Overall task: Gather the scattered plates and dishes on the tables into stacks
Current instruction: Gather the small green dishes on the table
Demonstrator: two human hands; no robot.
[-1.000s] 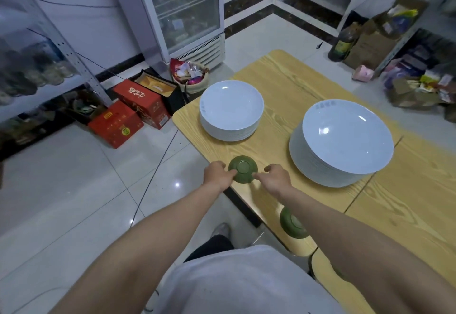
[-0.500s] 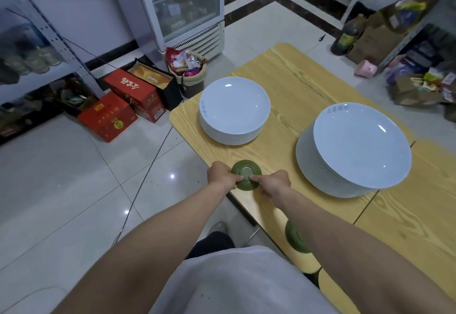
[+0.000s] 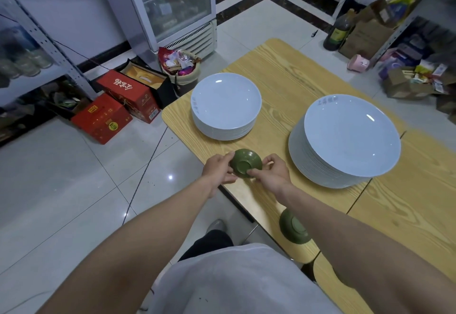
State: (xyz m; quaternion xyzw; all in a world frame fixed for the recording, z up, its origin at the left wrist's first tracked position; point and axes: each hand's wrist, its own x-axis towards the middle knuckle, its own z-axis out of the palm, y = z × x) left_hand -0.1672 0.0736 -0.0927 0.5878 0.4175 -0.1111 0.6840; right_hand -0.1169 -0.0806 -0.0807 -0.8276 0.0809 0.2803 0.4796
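Both hands, the left hand [image 3: 218, 169] and right hand [image 3: 272, 174], pinched an upturned green bowl [image 3: 245, 163] by its rim at the wooden table's [image 3: 283, 76] near edge, before two white plate stacks.

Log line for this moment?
left hand, right hand: hold green bowl | second green bowl: at table edge | small plate stack, large plate stack: untouched

Even indoor light, glare spots on white plates [image 3: 345, 138] and floor tiles [image 3: 170, 177], wide-angle bending, soft blurred edges
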